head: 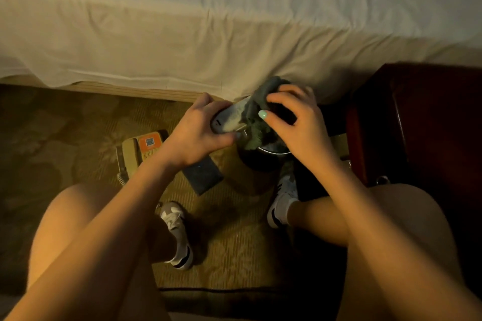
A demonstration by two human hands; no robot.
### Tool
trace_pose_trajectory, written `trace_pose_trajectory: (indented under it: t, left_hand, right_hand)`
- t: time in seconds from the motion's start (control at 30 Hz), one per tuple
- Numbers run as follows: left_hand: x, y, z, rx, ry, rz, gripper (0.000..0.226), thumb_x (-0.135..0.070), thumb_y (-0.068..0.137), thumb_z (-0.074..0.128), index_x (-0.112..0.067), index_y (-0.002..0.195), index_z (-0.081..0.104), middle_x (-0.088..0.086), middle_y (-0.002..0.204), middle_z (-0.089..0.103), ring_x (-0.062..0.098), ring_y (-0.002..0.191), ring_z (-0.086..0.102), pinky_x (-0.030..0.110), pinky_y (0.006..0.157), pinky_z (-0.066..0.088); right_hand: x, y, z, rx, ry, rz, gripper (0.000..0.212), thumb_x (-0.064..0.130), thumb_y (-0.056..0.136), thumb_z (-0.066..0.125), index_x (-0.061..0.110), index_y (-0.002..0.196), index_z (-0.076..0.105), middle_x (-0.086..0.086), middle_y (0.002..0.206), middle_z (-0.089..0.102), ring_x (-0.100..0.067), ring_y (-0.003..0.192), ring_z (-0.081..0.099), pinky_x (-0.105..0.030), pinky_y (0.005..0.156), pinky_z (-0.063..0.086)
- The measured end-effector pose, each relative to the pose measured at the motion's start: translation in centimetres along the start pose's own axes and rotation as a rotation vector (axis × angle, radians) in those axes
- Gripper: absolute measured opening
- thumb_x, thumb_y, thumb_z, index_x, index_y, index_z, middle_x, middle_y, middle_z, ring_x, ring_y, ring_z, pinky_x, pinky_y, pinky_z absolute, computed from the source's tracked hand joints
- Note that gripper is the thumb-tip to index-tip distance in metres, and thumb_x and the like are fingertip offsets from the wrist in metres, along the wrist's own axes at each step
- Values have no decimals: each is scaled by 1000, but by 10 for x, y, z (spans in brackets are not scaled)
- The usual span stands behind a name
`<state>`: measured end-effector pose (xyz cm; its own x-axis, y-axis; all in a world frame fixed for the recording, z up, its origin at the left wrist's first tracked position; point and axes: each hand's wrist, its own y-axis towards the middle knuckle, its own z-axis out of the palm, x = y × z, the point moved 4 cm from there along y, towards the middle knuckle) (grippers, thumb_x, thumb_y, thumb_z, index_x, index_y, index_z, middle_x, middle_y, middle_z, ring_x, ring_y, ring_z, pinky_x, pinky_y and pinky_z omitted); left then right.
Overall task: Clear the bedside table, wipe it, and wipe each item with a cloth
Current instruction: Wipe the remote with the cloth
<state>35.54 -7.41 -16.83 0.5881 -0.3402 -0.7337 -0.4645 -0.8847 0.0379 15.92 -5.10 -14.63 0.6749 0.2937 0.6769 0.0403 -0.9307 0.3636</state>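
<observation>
My left hand [198,130] grips a slim grey-white remote control [229,117] by its near end, holding it level above the floor. My right hand [294,117] presses a grey-green cloth [260,101] around the remote's far end, so that end is hidden. Part of the cloth hangs down below the hands. The dark red wooden bedside table [422,122] stands at the right, its top in shadow.
On the patterned carpet lie a beige and orange telephone [140,150] and a dark flat rectangular object [203,174]. A dark round bin [263,159] stands under my hands. The bed with its white sheet [234,21] fills the far side. My knees and shoes are near.
</observation>
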Motion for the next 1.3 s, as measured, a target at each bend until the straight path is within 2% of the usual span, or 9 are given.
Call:
trace_pose_trajectory:
  t: [0.17, 0.33, 0.47, 0.73, 0.83, 0.9, 1.0, 1.1, 1.3]
  left_hand:
    - [-13, 10, -7, -34, -76, 64, 71, -54, 69, 62, -14, 128, 58, -3, 93, 42, -3, 86, 43, 10, 76, 35]
    - [-12, 21, -12, -88, -217, 48, 57, -47, 70, 67, -26, 123, 58, -9, 100, 48, 5, 92, 52, 27, 84, 48]
    - [-10, 27, -17, -176, -449, -48, 50, -38, 77, 77, -23, 118, 53, -8, 104, 57, 0, 90, 59, 20, 79, 52]
    - [-15, 25, 3, -458, -703, -186, 41, -36, 97, 40, -13, 130, 45, -3, 115, 54, 15, 105, 60, 40, 90, 54]
    - [-19, 25, 5, -473, -694, -170, 37, -29, 104, 32, -8, 132, 42, -8, 113, 52, 2, 100, 58, 31, 85, 54]
    - [-17, 27, 8, -432, -753, -200, 40, -34, 103, 30, -10, 133, 41, 5, 116, 51, 10, 102, 59, 27, 83, 55]
    - [-11, 32, 14, -413, -797, -270, 39, -36, 105, 25, -11, 131, 41, 16, 114, 49, 18, 99, 58, 24, 80, 52]
    - [-12, 34, 20, -468, -751, -307, 38, -28, 107, 20, -6, 127, 43, 4, 102, 51, 1, 88, 55, 19, 78, 45]
    - [-18, 35, 29, -562, -874, -406, 39, -26, 108, 19, -6, 120, 49, 4, 94, 61, 1, 76, 62, 16, 68, 48]
  right_hand:
    - [0, 18, -6, 101, -63, -51, 38, 34, 87, 58, 7, 113, 64, -10, 121, 52, -20, 117, 45, -21, 99, 36]
    - [-19, 22, 4, 290, 64, 200, 42, 32, 96, 53, 13, 133, 50, -1, 129, 48, -5, 116, 45, -3, 93, 34]
    - [-25, 25, 13, 293, 175, 286, 41, 38, 95, 54, 20, 132, 52, 3, 125, 54, -8, 118, 50, -25, 99, 43]
    - [-2, 11, 27, 347, 390, 429, 47, 58, 81, 49, 34, 122, 47, 23, 110, 57, 12, 104, 52, -8, 86, 42]
    - [0, 3, 33, 325, 386, 476, 58, 59, 80, 46, 19, 121, 53, 14, 102, 62, 7, 94, 57, -10, 77, 44]
    - [2, 3, 35, 335, 376, 496, 48, 53, 88, 48, 16, 118, 56, 13, 96, 62, 8, 87, 58, -8, 71, 44]
    - [1, 5, 36, 365, 345, 530, 40, 49, 93, 50, 18, 117, 57, 6, 103, 63, -1, 93, 59, -23, 82, 50]
    - [-2, 1, 41, 338, 360, 612, 43, 53, 88, 56, 18, 113, 60, 3, 103, 65, -7, 94, 62, -38, 86, 53]
    - [1, -9, 51, 257, 544, 668, 63, 59, 72, 67, 19, 119, 58, 6, 110, 66, -5, 104, 62, -41, 94, 52]
